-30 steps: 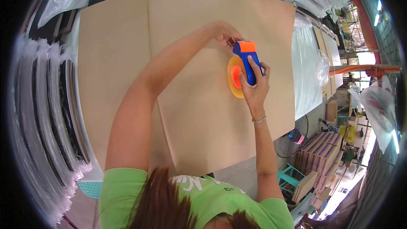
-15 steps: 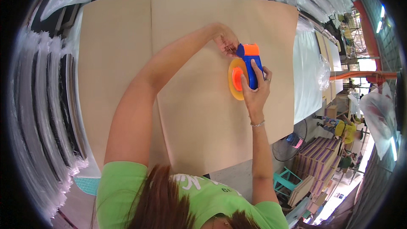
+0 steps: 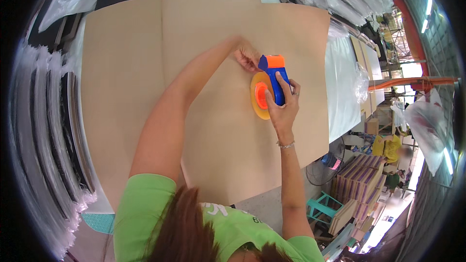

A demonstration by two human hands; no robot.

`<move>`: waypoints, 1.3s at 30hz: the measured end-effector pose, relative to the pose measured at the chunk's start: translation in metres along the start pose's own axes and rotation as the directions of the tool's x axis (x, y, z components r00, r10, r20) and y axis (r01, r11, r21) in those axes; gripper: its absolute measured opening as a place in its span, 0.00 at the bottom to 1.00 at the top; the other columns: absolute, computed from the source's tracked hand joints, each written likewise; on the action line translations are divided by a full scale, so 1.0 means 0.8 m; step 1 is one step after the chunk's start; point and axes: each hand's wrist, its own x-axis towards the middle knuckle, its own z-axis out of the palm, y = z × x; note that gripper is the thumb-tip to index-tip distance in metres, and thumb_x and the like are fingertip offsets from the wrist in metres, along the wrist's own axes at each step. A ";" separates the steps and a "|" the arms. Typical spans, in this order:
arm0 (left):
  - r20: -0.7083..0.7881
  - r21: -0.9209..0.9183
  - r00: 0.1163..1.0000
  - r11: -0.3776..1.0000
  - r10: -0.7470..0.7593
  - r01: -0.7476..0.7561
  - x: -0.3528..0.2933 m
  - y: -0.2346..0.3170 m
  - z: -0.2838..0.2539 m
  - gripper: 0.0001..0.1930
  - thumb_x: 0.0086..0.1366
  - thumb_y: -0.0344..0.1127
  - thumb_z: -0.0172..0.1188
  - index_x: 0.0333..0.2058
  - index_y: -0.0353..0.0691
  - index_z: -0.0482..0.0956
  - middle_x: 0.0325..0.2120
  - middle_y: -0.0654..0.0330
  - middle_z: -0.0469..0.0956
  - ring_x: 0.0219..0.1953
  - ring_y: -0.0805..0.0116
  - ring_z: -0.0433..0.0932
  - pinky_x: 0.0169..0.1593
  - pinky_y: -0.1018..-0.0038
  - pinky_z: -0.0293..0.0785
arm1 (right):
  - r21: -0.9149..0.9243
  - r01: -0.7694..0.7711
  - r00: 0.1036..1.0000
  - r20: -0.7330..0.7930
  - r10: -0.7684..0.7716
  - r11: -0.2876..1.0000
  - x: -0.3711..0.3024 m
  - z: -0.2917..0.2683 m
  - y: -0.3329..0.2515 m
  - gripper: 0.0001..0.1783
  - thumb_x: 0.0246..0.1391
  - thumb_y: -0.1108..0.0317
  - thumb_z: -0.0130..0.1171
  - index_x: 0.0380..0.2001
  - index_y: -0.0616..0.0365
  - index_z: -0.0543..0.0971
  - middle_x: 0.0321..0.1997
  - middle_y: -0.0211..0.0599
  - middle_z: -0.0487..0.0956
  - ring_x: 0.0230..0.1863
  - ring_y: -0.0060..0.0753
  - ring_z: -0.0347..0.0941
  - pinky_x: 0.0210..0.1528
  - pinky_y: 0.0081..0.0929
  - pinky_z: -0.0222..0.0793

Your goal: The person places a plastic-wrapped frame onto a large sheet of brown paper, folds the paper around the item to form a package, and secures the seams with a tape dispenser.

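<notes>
- The right hand (image 3: pixel 285 111) is wrapped firmly around the tape dispenser (image 3: pixel 281 89), its thumb by the roll's side and its fingers around the blue handle.
- The tape dispenser is over the brown paper (image 3: pixel 126 92), nearer the paper's right edge than its left and a little closer to the far edge than the near one; whether it touches the paper I cannot tell.
- Seated in the dispenser is an amber tape roll (image 3: pixel 262 114) with an orange hub (image 3: pixel 260 94) at its centre.
- The left hand (image 3: pixel 248 60) has its fingers bent inward just beside the dispenser's orange front end; I cannot tell how far apart its fingertips are, or whether they pinch any tape.
- Beyond the paper's left edge, clear plastic wrapping (image 3: pixel 39 140) encloses stacked panels with dark edges.
- Pale plastic sheeting (image 3: pixel 342 82) shows along the paper's right edge.
- Well past that edge is a cloudy plastic bag (image 3: pixel 427 126), its contents unclear.
</notes>
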 end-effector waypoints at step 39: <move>-0.508 0.696 0.560 0.695 0.655 -0.181 -0.046 0.007 0.033 0.10 0.59 0.34 0.56 0.31 0.32 0.81 0.22 0.59 0.77 0.24 0.73 0.74 0.29 0.75 0.71 | -0.044 -0.064 0.978 0.194 0.072 0.997 0.063 0.008 -0.017 0.25 0.42 0.53 0.68 0.44 0.50 0.79 0.41 0.39 0.72 0.37 0.35 0.75 0.36 0.29 0.73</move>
